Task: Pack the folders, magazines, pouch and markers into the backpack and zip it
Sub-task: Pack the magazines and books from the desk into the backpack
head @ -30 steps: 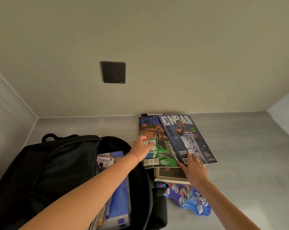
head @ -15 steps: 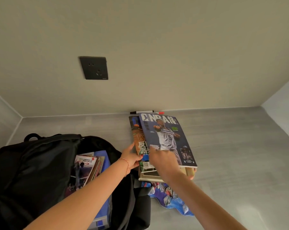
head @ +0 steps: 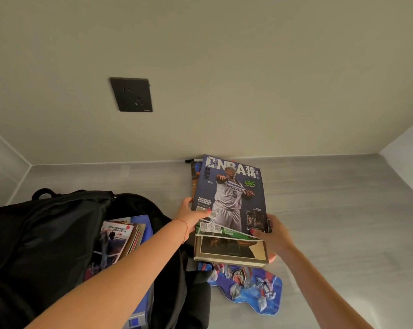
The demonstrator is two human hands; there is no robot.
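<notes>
Since earlier frame, magazines [head: 231, 200] squared into one stack, both hands now pinching. Your left hand [head: 191, 216] and right hand [head: 273, 233] grip lower edges. Lift level; slide spine-first into open backpack [head: 46, 233], left.

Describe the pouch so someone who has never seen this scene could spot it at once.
Start at the open black backpack on the grey table. Just right of it, both hands hold a stack of magazines. The pouch lies flat on the table below that stack, the only wavy-edged blue piece, printed with cartoon figures.
</notes>
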